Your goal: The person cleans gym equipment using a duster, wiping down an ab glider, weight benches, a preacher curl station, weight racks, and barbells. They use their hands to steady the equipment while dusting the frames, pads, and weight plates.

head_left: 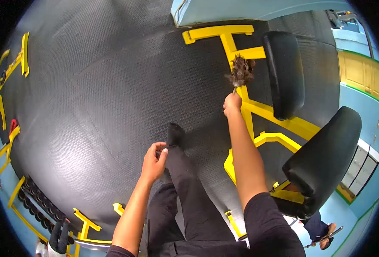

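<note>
My right hand (pixel 232 104) is closed round the handle of a brown feather duster (pixel 242 70). The duster's feathers overlap the yellow steel frame (pixel 230 44) of a gym bench, close by a black padded cushion (pixel 285 75). Most of the handle is hidden inside my fist. My left hand (pixel 154 162) hangs over my leg with nothing in it, its fingers loosely curled and the thumb apart from them.
A second black pad (pixel 326 158) stands at the right on the same yellow frame. Black textured matting (pixel 125 94) covers the floor. Racked dumbbells (pixel 37 201) and more yellow equipment line the left. Another person (pixel 320 231) holding a bar is at the lower right.
</note>
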Tool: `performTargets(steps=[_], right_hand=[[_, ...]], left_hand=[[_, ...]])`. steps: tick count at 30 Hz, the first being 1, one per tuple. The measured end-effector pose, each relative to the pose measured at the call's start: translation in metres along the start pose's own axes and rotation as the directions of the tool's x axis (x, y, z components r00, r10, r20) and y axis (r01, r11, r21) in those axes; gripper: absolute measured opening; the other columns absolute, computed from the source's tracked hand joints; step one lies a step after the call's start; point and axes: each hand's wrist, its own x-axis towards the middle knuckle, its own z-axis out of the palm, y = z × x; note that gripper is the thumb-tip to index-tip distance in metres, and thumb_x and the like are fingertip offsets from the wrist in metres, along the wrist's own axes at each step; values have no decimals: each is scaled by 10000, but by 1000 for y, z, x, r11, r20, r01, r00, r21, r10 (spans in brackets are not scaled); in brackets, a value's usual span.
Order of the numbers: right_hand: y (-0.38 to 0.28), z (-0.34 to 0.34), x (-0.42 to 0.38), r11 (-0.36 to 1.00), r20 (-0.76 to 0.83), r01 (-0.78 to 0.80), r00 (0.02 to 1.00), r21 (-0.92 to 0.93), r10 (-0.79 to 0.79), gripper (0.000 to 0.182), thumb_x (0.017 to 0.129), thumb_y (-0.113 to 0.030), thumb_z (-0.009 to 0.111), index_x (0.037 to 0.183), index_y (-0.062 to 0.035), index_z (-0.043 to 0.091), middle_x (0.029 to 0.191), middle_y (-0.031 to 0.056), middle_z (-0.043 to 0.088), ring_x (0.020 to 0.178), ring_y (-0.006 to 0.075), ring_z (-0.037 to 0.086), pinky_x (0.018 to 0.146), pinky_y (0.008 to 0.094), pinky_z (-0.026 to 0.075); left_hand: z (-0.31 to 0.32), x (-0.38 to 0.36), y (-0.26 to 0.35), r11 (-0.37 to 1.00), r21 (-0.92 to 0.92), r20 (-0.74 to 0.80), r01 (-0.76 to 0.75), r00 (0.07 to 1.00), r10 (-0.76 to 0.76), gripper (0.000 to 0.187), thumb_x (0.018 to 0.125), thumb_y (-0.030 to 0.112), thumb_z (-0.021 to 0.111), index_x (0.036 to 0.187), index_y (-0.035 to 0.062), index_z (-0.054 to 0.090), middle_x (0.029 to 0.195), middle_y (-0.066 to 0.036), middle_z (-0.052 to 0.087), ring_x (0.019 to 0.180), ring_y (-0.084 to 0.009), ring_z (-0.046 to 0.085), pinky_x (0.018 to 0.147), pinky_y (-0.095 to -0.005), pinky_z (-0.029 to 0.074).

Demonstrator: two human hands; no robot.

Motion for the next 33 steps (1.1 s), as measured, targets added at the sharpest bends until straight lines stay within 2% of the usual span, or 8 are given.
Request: performTargets(steps=[3, 9, 11, 15, 25, 26, 30, 33], right_hand=[[14, -3, 3, 964, -220, 241, 940, -110, -260, 331, 993, -125, 404, 1227, 30, 579, 1144, 221, 641, 629, 247, 635, 505, 334, 476], [-15, -51, -153, 902, -108, 14, 994, 433, 36, 373, 1015, -147, 432, 1382, -106, 484, 762, -13, 397, 448, 53, 315, 364, 208, 251], [-3, -60, -202, 914, -151, 0, 986, 405, 67, 163, 1008, -150, 444, 1134, -117, 541, 681, -42, 389, 443, 49, 329, 362, 213, 261], [46, -88, -291, 976, -311, 104, 950, 193, -40, 181, 986, -91, 460, 1104, -33, 585, 706, -54, 410, 540, 41, 368, 448, 212, 297], [25, -112, -328, 963, -518, 270, 821, -22, -242, 396, 981, -58, 431, 1357, 7, 537, 734, -66, 391, 614, 29, 357, 527, 207, 291], [21, -115, -308, 990, -531, 138, 841, 22, -105, 435, 994, -86, 423, 1415, 13, 466, 936, 69, 609, 816, 135, 548, 745, 267, 447], [-8, -95, -174, 995, -505, 65, 863, 73, -19, 450, 1010, -118, 364, 1439, 2, 430, 1472, 205, 449, 1349, 321, 439, 1109, 354, 334], [-91, -46, -140, 947, -326, 252, 894, -198, -307, 447, 996, -92, 430, 1438, -31, 437, 1443, 227, 467, 1324, 369, 460, 1098, 382, 362]], left_hand=[[-10, 6, 23, 999, 36, 42, -27, 999, 26, 263, 939, 172, 603, 1158, 27, 603, 929, -72, 621, 722, -128, 554, 666, -285, 466], [-41, 23, 37, 996, 13, 109, -87, 990, 85, 264, 943, 184, 598, 1155, 27, 600, 980, -104, 631, 848, -176, 589, 780, -312, 483], [-56, 33, 32, 997, 45, 166, -70, 984, 62, 263, 940, 184, 600, 1153, 29, 602, 977, -104, 632, 851, -178, 596, 777, -313, 485], [-89, 48, 50, 985, 111, 270, -131, 958, 97, 273, 929, 184, 605, 1155, 31, 601, 967, -106, 632, 840, -183, 601, 767, -313, 487], [-129, 86, 86, 954, 175, 363, -243, 917, 167, 270, 923, 188, 605, 1147, 38, 600, 1008, -124, 625, 939, -230, 619, 818, -351, 498], [-131, 88, 86, 956, 166, 359, -243, 918, 171, 270, 923, 185, 605, 1149, 38, 599, 1008, -124, 627, 937, -230, 620, 818, -350, 498], [-138, 86, 88, 961, 174, 356, -215, 924, 142, 269, 927, 181, 602, 1154, 37, 594, 1007, -119, 630, 933, -224, 621, 816, -344, 501], [-144, 86, 87, 965, 193, 331, -177, 938, 106, 263, 929, 182, 599, 1149, 36, 594, 1012, -119, 631, 930, -218, 623, 815, -342, 502]])
